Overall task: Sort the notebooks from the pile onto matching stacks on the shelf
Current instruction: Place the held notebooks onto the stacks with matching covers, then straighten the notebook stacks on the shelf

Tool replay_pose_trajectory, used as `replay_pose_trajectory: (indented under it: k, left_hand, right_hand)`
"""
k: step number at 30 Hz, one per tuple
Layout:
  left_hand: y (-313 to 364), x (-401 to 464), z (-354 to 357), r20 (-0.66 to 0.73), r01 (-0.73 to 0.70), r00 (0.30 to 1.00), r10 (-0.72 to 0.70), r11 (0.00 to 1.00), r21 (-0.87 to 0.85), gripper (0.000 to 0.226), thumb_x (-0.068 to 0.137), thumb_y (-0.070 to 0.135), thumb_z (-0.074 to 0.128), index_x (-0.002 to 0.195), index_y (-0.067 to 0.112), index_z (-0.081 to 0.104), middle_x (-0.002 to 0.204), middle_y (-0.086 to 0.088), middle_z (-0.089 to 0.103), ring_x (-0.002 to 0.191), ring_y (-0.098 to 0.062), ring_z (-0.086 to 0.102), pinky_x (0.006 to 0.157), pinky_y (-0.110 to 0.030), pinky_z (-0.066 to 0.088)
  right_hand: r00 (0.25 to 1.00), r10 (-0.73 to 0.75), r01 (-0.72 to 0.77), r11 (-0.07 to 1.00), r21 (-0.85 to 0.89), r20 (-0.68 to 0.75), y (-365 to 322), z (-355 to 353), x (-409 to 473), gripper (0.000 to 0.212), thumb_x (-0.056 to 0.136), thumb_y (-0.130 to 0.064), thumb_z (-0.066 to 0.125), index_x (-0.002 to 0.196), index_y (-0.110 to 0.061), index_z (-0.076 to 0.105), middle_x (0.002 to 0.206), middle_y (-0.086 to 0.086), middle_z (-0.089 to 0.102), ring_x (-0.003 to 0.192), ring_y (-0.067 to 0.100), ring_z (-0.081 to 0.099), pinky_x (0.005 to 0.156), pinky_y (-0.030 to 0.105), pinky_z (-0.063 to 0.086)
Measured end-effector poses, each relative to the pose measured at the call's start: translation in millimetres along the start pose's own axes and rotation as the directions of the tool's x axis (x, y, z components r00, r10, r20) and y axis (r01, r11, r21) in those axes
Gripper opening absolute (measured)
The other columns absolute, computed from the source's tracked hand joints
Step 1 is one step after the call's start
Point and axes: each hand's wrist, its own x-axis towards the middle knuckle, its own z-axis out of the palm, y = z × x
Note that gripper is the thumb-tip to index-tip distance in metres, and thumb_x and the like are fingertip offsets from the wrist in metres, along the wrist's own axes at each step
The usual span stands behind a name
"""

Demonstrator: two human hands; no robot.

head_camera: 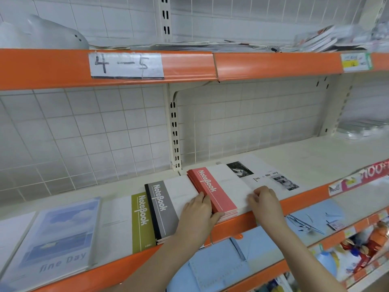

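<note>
Both hands square up the red stack [212,192] on the shelf [305,163].

It lies flat at the front edge, long axis running front to back, spines to the left. The left hand [196,209] presses its spine side, fingers together and straight; the right hand [264,200] rests on its right edge, fingers curled. The grey stack [164,209] sits just left.

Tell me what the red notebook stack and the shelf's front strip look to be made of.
Red notebook stack: paper, matte card covers by the look; thin page edges show at its near end.
Orange front strip: probably glossy plastic; it carries soft highlights and a moulded lip.
</note>
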Motion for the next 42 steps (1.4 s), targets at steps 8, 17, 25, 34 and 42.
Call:
replay_pose_trajectory:
  k: [8, 17, 25, 34, 42]
  left_hand:
    - [0, -1, 0, -0.004, -0.033, 0.999, 0.033, 0.999, -0.003, 0.058, 0.096, 0.051, 0.043, 0.138, 0.010, 0.044, 0.140, -0.008, 0.046, 0.128, -0.024, 0.044, 0.106, -0.033, 0.033]
    - [-29, -38, -22, -0.253, -0.099, 0.963, 0.091, 0.995, -0.016, 0.061, 0.087, 0.044, 0.020, 0.117, 0.016, 0.065, 0.110, -0.002, 0.067, 0.098, -0.021, 0.064, 0.081, -0.037, 0.053]
    - [-140, -117, -69, -0.403, 0.188, 0.896, -0.188, 0.981, -0.039, 0.032, 0.085, 0.029, 0.041, 0.093, 0.023, 0.071, 0.083, 0.008, 0.070, 0.072, -0.013, 0.067, 0.055, -0.026, 0.054]
    - [-271, -249, -151, -0.555, 0.493, 0.715, -0.425, 0.870, -0.031, 0.021, 0.092, 0.016, 0.058, 0.108, 0.021, 0.069, 0.101, 0.005, 0.071, 0.085, -0.019, 0.067, 0.067, -0.028, 0.051]
    - [-381, -334, -235, -0.707, 0.626, 0.568, -0.421, 0.779, 0.038, 0.026, 0.089, 0.016, 0.045, 0.095, 0.012, 0.070, 0.090, -0.003, 0.070, 0.077, -0.027, 0.064, 0.054, -0.032, 0.050]
  right_hand:
    - [1.000, -0.005, 0.005, 1.000, -0.015, 0.016, 1, 0, 3, 0.020, 0.094, -0.014, 0.050, 0.105, 0.002, 0.053, 0.101, 0.013, 0.053, 0.083, 0.025, 0.049, 0.068, 0.031, 0.036]
    - [0.962, -0.238, 0.224, 0.968, -0.111, -0.134, -60, -1, -14, 0.025, 0.092, -0.009, 0.050, 0.115, -0.004, 0.060, 0.113, 0.018, 0.058, 0.097, 0.035, 0.055, 0.078, 0.041, 0.046]
    - [0.783, -0.588, 0.578, 0.808, 0.112, 0.203, -190, 97, -76, 0.019, 0.095, -0.020, 0.046, 0.101, -0.016, 0.063, 0.100, 0.001, 0.061, 0.081, 0.018, 0.059, 0.072, 0.036, 0.050]
    - [0.557, -0.738, 0.671, 0.670, 0.317, 0.381, -342, 202, -160, 0.019, 0.096, -0.020, 0.045, 0.106, -0.019, 0.061, 0.106, -0.003, 0.061, 0.095, 0.017, 0.058, 0.081, 0.031, 0.046]
    - [0.440, -0.797, 0.662, 0.599, 0.451, 0.414, -461, 259, -219, 0.019, 0.095, -0.020, 0.046, 0.100, -0.018, 0.064, 0.097, -0.004, 0.064, 0.086, 0.016, 0.060, 0.078, 0.036, 0.051]
